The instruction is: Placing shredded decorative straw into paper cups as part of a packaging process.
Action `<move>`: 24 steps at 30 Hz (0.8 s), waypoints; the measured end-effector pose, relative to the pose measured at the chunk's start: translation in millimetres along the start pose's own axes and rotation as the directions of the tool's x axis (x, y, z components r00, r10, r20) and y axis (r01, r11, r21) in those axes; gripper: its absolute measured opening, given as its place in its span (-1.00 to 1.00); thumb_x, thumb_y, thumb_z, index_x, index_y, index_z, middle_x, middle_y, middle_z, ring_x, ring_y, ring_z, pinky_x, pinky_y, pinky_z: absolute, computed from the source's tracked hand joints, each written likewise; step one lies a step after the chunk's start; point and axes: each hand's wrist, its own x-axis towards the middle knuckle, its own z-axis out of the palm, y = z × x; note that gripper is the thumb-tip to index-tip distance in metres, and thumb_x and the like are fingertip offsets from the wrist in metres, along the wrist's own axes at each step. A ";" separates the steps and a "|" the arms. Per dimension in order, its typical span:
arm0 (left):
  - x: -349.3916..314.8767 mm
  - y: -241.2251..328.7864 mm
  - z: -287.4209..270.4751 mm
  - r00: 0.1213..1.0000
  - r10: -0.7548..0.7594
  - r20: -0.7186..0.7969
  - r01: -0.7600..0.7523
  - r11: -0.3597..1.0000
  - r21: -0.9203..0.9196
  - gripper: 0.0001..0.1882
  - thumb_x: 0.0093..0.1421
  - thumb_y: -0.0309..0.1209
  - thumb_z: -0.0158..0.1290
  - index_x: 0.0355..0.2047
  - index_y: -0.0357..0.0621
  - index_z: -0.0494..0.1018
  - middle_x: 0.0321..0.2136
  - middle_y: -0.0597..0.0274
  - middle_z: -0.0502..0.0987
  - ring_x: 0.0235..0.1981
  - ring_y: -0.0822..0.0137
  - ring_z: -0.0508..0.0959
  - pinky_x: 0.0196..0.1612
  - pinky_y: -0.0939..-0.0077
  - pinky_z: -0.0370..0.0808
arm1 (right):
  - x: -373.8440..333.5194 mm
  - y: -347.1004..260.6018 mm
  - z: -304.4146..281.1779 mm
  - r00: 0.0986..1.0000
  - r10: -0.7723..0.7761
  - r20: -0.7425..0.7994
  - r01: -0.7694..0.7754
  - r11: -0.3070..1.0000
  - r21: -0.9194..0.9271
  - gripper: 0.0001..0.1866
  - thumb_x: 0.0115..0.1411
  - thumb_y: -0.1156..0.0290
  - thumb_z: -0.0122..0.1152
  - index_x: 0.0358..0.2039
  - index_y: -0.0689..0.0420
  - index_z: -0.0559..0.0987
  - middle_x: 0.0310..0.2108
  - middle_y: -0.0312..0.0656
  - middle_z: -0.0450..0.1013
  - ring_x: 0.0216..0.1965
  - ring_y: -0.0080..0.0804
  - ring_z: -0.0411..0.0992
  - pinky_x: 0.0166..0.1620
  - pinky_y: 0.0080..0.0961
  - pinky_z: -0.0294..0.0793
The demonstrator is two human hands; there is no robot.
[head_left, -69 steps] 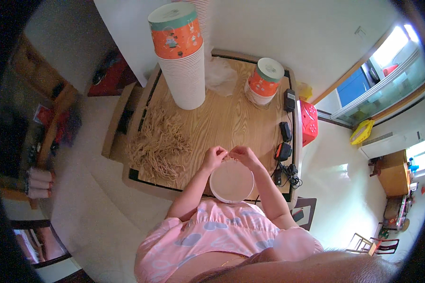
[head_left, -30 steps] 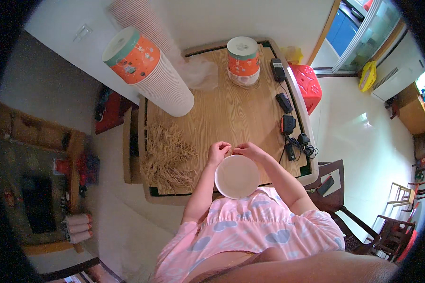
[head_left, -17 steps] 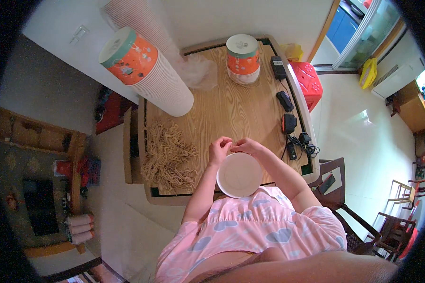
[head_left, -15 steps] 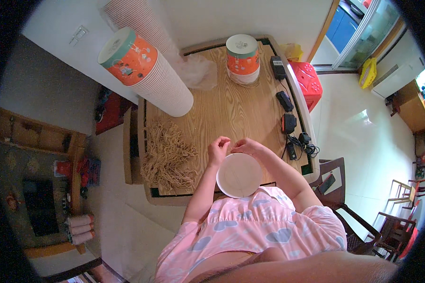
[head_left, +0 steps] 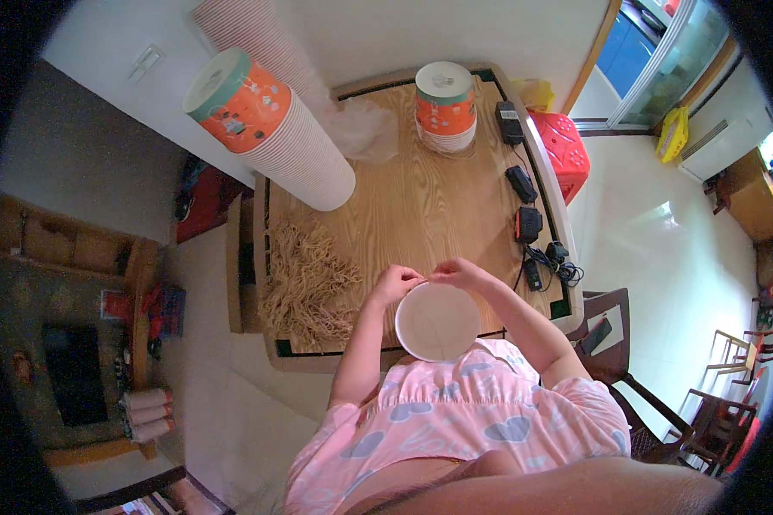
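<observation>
A round white paper tub [head_left: 438,322] rests against my front at the near table edge, its mouth toward me. A thin pale line, perhaps a cord, runs down inside it. At the tub's far rim my left hand [head_left: 396,283] and my right hand [head_left: 460,273] are closed, fingertips pinched almost together. What they pinch is too small to make out. Left of my left hand lies a loose heap of tan twisted paper cords [head_left: 307,279]. Beyond it leans a tall nested stack of paper tubs [head_left: 296,146], the end one orange and green.
A shorter tub stack [head_left: 445,107] stands at the table's far side, beside a crumpled clear plastic bag [head_left: 361,129]. Along the right edge lie a black power adapter [head_left: 508,123], a battery pack [head_left: 527,225] and tangled cables [head_left: 563,270]. A red stool [head_left: 561,154] stands beyond that edge.
My left hand has lowered and tilted toward the tub's rim, and its fingertips have moved right toward my right hand. My right hand has come slightly nearer me.
</observation>
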 end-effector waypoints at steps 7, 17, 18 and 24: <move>-32.1 32.1 -9.9 0.998 0.061 -0.032 -0.068 0.923 -0.379 -0.87 0.02 -0.50 0.05 -0.40 -0.29 0.49 -0.48 0.27 0.53 -0.44 0.51 0.48 -0.35 0.63 0.42 | -53.1 -45.5 8.1 0.852 -0.427 -0.303 0.346 0.894 -0.285 -0.89 -0.08 0.52 0.17 -0.47 0.17 0.47 -0.50 -0.15 0.36 -0.43 -0.29 0.37 -0.38 -0.45 0.37; -46.6 47.2 -8.0 0.989 0.097 -0.110 -0.125 0.949 -0.290 -0.83 0.03 -0.53 0.04 -0.32 -0.26 0.46 -0.47 0.30 0.51 -0.46 0.54 0.45 -0.35 0.67 0.40 | -62.4 -55.3 22.8 0.682 -0.662 -0.312 0.467 0.722 -0.510 -0.83 -0.09 0.54 0.15 -0.40 0.13 0.47 -0.45 -0.13 0.33 -0.34 -0.14 0.32 -0.31 -0.34 0.36; -44.4 45.5 -5.9 0.968 0.166 -0.186 -0.209 0.946 -0.247 -0.85 0.05 -0.55 0.02 -0.32 -0.27 0.44 -0.50 0.32 0.49 -0.49 0.55 0.44 -0.38 0.68 0.40 | -62.3 -58.9 23.7 0.625 -0.708 -0.328 0.505 0.687 -0.522 -0.87 -0.10 0.55 0.16 -0.45 0.13 0.47 -0.48 -0.17 0.32 -0.38 -0.20 0.31 -0.33 -0.37 0.35; -39.5 33.5 7.7 0.949 0.133 -0.286 -0.219 0.930 -0.294 -0.95 0.08 -0.54 -0.01 -0.46 -0.28 0.40 -0.55 0.30 0.48 -0.49 0.55 0.45 -0.38 0.66 0.41 | -62.5 -52.4 23.6 0.586 -0.761 -0.278 0.574 0.632 -0.521 -0.88 -0.12 0.57 0.17 -0.50 0.12 0.46 -0.47 -0.21 0.34 -0.37 -0.23 0.31 -0.32 -0.39 0.34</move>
